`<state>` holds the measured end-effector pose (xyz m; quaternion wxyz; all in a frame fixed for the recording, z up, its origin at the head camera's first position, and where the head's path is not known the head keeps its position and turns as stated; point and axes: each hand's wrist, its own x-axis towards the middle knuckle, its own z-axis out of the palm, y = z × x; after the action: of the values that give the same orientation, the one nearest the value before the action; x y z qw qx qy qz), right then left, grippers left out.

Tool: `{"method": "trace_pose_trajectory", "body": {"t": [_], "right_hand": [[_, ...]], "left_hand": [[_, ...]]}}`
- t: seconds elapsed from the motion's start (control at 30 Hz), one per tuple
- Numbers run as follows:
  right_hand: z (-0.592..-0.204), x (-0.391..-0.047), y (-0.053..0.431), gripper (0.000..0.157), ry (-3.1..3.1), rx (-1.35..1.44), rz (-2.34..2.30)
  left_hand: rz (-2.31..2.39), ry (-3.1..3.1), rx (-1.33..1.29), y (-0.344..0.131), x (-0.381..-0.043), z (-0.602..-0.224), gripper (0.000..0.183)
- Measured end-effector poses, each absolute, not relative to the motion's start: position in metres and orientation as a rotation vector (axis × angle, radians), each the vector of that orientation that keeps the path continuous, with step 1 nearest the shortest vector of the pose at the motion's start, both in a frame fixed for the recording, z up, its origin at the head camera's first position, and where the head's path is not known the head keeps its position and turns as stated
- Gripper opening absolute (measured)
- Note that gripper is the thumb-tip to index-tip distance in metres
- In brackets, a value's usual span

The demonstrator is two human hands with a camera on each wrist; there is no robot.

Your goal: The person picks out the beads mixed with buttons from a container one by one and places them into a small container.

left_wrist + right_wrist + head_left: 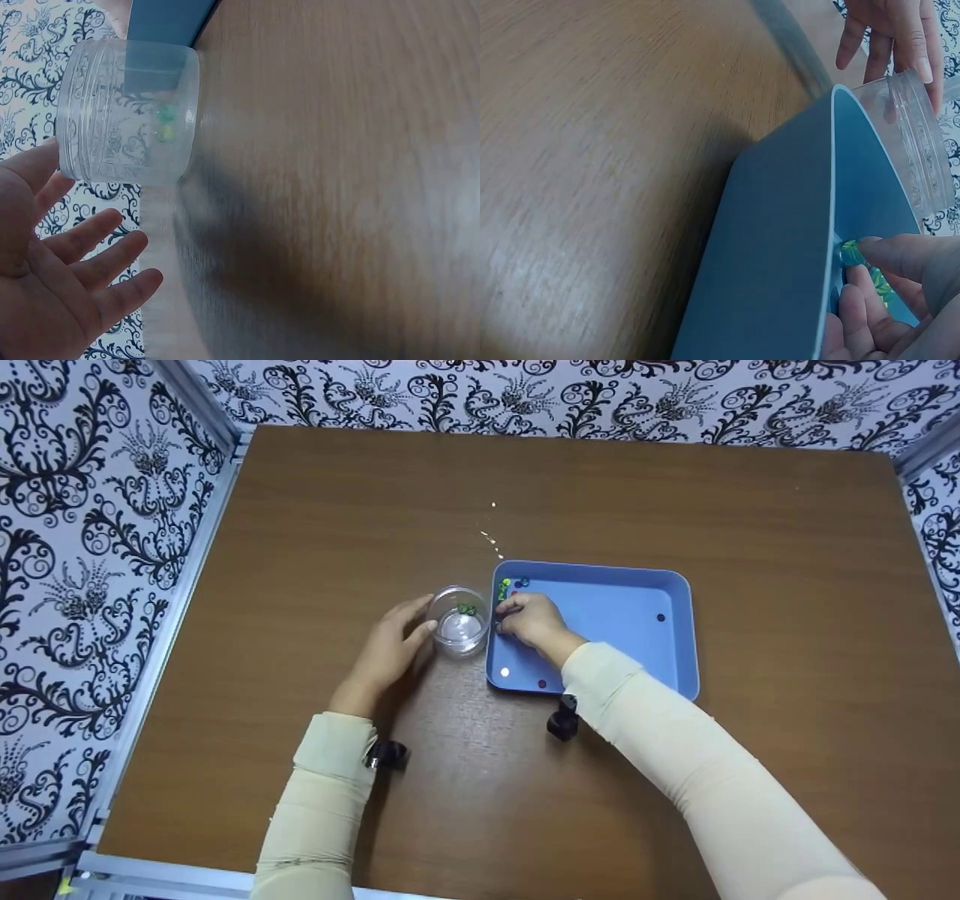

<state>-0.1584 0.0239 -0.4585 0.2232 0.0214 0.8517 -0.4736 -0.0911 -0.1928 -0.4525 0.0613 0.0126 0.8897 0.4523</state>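
A clear plastic jar (pixel 459 639) stands against the left side of a blue tray (pixel 611 615), with a few green glass marbles (pixel 466 609) inside. My left hand (pixel 386 649) is beside the jar, its thumb and forefinger at the rim and its other fingers (pixel 124 296) spread loosely. Inside the tray's left end, my right hand (pixel 536 619) pinches a green-and-yellow marble (pixel 852 253) between thumb and fingers. More green-yellow marbles (pixel 881 283) lie just past those fingertips, partly hidden by the hand.
Around the tray floor lie a white piece (pixel 505 672), a dark red one (pixel 542 684), a dark one (pixel 661 617) and blue ones (pixel 523 582). Small pale specks (pixel 491 540) show on the brown table (pixel 360 510) behind the tray. Patterned panels (pixel 517 397) border the table.
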Motion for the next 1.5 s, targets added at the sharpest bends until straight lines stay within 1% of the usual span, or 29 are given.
{"method": "trace_pose_trajectory", "body": {"t": [0.23,0.47,0.77,1.03,1.5], "right_hand": [[-0.457,-0.159,0.026,0.033,2.313,0.060,-1.330],[-0.455,-0.162,0.030,0.033,2.153,0.174,-1.388],[-0.447,-0.163,0.036,0.033,2.061,0.248,-1.352],[-0.441,-0.167,0.044,0.034,1.921,0.319,-1.456],[-0.429,-0.167,0.049,0.034,1.865,0.309,-1.566]], "left_hand": [[1.363,2.704,0.052,-0.193,-0.091,-0.453,0.047],[1.316,2.735,0.054,-0.192,-0.091,-0.453,0.047],[1.328,2.734,0.050,-0.192,-0.091,-0.455,0.047],[1.344,2.722,0.036,-0.192,-0.090,-0.454,0.048],[1.348,2.727,0.052,-0.192,-0.090,-0.454,0.047]]}}
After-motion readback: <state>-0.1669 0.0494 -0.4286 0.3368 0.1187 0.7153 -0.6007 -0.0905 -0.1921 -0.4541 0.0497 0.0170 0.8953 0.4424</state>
